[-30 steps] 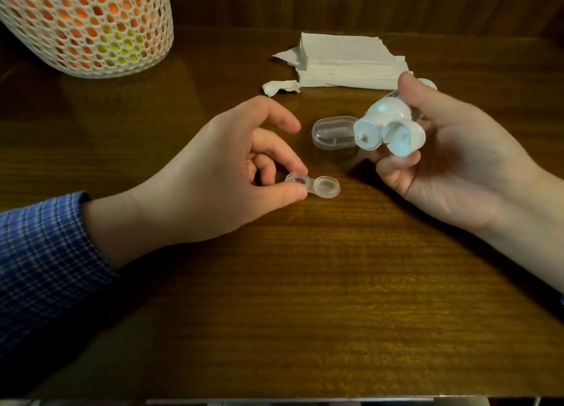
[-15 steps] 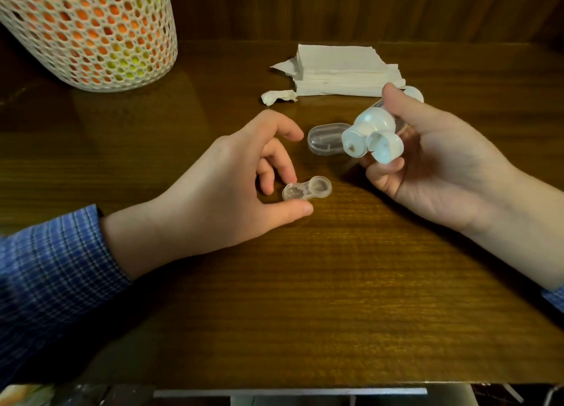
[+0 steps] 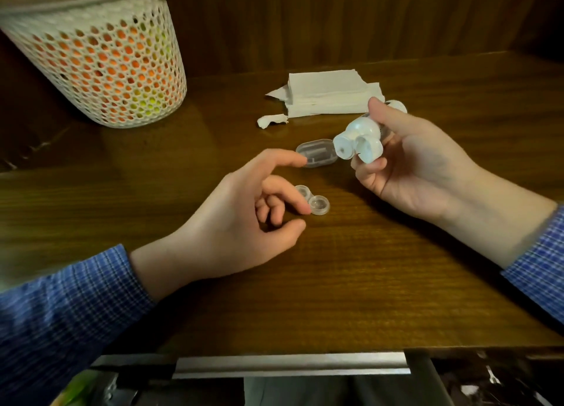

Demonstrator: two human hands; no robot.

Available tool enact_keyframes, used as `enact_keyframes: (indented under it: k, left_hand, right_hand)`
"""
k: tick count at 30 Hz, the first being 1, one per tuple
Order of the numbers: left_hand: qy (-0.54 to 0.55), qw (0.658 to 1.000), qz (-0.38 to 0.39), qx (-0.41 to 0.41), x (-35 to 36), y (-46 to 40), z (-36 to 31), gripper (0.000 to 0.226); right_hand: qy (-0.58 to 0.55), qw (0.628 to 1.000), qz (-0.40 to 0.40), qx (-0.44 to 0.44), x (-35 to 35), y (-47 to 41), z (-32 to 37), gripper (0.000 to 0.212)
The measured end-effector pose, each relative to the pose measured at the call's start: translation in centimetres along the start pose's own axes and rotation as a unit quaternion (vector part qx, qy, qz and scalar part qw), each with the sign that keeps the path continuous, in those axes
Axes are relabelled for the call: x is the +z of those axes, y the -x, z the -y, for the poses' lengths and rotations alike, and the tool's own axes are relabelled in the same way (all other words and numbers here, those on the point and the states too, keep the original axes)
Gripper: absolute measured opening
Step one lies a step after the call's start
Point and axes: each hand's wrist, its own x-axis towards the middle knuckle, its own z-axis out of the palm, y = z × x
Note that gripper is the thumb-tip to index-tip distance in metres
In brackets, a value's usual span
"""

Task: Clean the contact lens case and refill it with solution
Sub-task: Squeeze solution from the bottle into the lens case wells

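Observation:
The clear contact lens case (image 3: pixel 314 202) lies flat on the wooden table (image 3: pixel 351 283), both wells uncapped. My left hand (image 3: pixel 244 222) hovers just left of it with loosely bent fingers. One fingertip touches the case's near well and the thumb is apart from it. My right hand (image 3: pixel 418 167) grips a small white solution bottle (image 3: pixel 358 140) tilted sideways above the table. Its flip cap hangs open and the nozzle points left toward the case.
A clear oval plastic container (image 3: pixel 317 157) lies on the table behind the case, under the bottle's nozzle. A stack of white tissues (image 3: pixel 329 96) with a torn scrap (image 3: pixel 270 120) sits farther back. A white mesh basket (image 3: pixel 100 61) stands at the back left.
My left hand has let go of the lens case, which it pinched a second ago; the case now rests on the table. The bottle stays in my right hand.

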Motion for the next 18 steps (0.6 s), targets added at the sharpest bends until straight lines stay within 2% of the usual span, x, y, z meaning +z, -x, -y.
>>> enact_keyframes:
  k: [3,5,8,10,18]
  left_hand:
    - [0.037,0.998,-0.031,-0.026,0.1,-0.7,0.0,0.058]
    - [0.016,0.999,-0.042,-0.025,-0.1,-1.1,0.1,0.061]
    - [-0.064,0.998,0.000,-0.012,-0.2,-2.0,0.3,0.079]
    - [-0.069,0.997,0.030,-0.010,0.0,-2.5,0.4,0.085]
    - [-0.064,0.998,0.020,-0.007,0.4,-2.9,1.0,0.077]
  right_hand:
    - [-0.005,1.000,0.011,0.006,-0.5,0.3,0.4,0.025]
    - [-0.004,1.000,0.008,0.014,-0.7,0.4,0.6,0.025]
    - [0.001,1.000,-0.001,0.016,-0.9,0.4,0.7,0.028]
    - [0.015,1.000,0.001,0.013,-1.0,0.3,0.6,0.027]
    - [0.142,0.989,0.000,-0.028,-0.9,-0.5,-0.4,0.032]
